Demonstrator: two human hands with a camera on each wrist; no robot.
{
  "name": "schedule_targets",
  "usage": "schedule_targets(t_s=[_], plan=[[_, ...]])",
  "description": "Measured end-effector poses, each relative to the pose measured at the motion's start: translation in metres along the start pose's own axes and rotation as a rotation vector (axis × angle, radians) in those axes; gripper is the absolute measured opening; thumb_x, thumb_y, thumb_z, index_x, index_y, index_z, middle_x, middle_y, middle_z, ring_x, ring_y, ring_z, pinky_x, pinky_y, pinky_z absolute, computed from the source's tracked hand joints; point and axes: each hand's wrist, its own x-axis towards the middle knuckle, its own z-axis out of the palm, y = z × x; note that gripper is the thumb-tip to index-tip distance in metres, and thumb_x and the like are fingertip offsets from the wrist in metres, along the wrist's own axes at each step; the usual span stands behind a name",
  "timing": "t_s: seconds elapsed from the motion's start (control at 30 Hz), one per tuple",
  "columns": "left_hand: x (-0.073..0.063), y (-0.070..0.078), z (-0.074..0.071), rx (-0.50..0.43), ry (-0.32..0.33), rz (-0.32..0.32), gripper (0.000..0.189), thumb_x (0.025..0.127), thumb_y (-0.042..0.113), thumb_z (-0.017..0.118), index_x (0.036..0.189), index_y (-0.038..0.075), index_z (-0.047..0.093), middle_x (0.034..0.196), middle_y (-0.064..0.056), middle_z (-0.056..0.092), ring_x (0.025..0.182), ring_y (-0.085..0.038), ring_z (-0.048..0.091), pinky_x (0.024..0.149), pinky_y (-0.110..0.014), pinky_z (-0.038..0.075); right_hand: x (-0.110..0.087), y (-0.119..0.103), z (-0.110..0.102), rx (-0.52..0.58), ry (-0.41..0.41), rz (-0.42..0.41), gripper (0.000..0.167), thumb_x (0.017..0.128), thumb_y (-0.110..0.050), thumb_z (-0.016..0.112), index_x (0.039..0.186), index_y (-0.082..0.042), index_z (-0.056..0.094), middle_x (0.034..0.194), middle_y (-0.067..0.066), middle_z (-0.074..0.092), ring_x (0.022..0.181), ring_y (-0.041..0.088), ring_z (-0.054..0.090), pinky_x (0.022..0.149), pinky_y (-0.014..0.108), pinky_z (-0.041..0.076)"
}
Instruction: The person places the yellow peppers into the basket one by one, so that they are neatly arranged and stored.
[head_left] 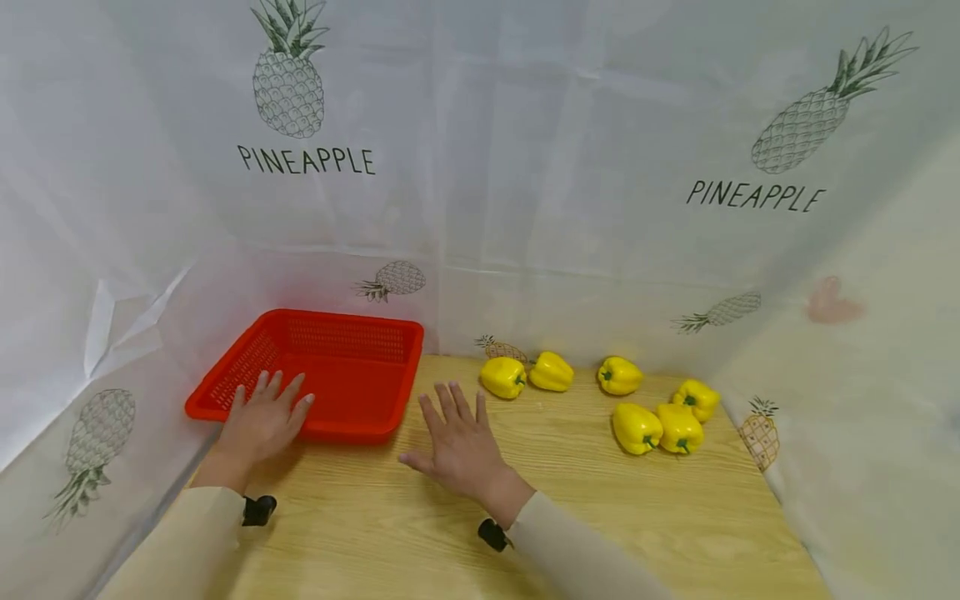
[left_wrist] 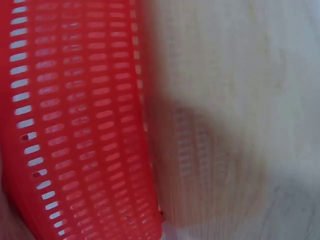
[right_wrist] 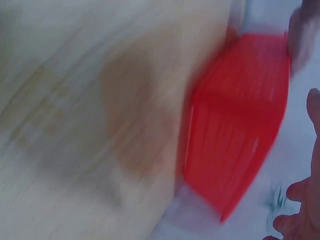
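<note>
A red plastic basket (head_left: 360, 392) with slotted walls stands at the left of the table. My left hand (head_left: 264, 421) is over its near left rim, fingers straight and holding nothing; the head view does not settle whether it touches the rim. To the right of the basket, my right hand (head_left: 461, 446) hovers over the wood with its fingers spread and nothing in them. Close to the left wrist camera is the basket's slotted side (left_wrist: 85, 115). In the right wrist view, right-hand fingers (right_wrist: 300, 192) show at the edge, with the basket (right_wrist: 235, 115) blurred beyond.
Several yellow bell peppers lie on the wooden table (head_left: 420, 533): a pair (head_left: 503, 377) near the back middle, a single one (head_left: 620, 376) farther right, and a cluster (head_left: 637, 429) at the right. White pineapple-print sheeting (head_left: 510, 183) encloses the back and sides.
</note>
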Motion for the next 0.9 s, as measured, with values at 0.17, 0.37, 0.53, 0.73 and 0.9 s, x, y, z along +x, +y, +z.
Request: schedule_targets(t_s=[0.17, 0.37, 0.53, 0.73, 0.9], plan=[[-0.001, 0.016, 0.011, 0.055, -0.006, 0.021, 0.064, 0.113, 0.049, 0.035, 0.164, 0.010, 0.038, 0.166, -0.031, 0.032, 0.156, -0.057, 0.018, 0.119, -0.083, 0.003, 0.010, -0.022, 0.006, 0.025, -0.037, -0.045, 0.091, 0.101, -0.078, 0.037, 0.170, -0.020, 0.024, 0.177, 0.013, 0.019, 0.164, 0.035, 0.014, 0.130, 0.065, 0.013], [-0.013, 0.070, 0.015, 0.104, -0.005, 0.038, 0.060, 0.112, 0.046, 0.042, 0.161, 0.012, 0.045, 0.164, -0.028, 0.040, 0.156, -0.053, 0.024, 0.119, -0.083, 0.008, 0.004, -0.007, 0.007, 0.137, -0.055, 0.014, 0.091, 0.101, -0.077, 0.038, 0.170, -0.018, 0.025, 0.177, 0.013, 0.017, 0.165, 0.035, 0.010, 0.131, 0.064, 0.012], [-0.017, 0.110, 0.022, 0.093, -0.003, 0.057, 0.059, 0.111, 0.046, 0.044, 0.160, 0.012, 0.048, 0.163, -0.028, 0.041, 0.157, -0.053, 0.025, 0.119, -0.083, 0.008, -0.011, 0.016, 0.006, 0.182, -0.031, 0.062, 0.095, 0.101, -0.079, 0.034, 0.168, -0.014, 0.028, 0.176, 0.016, 0.018, 0.164, 0.038, 0.012, 0.131, 0.064, 0.011], [-0.016, 0.148, 0.030, 0.075, -0.024, 0.075, 0.061, 0.112, 0.050, 0.040, 0.160, 0.012, 0.047, 0.165, -0.027, 0.039, 0.158, -0.050, 0.023, 0.121, -0.082, 0.007, -0.034, 0.042, 0.005, 0.197, 0.012, 0.116, 0.102, 0.099, -0.078, 0.043, 0.165, -0.002, 0.031, 0.174, 0.022, 0.020, 0.164, 0.041, 0.011, 0.132, 0.059, 0.013], [-0.019, 0.184, 0.038, 0.043, -0.051, 0.114, 0.064, 0.112, 0.055, 0.037, 0.161, 0.014, 0.047, 0.166, -0.024, 0.038, 0.159, -0.046, 0.024, 0.124, -0.078, 0.011, -0.062, 0.068, 0.002, 0.170, 0.045, 0.173, 0.108, 0.097, -0.078, 0.050, 0.161, 0.008, 0.034, 0.171, 0.029, 0.024, 0.162, 0.044, 0.014, 0.132, 0.056, 0.019]])
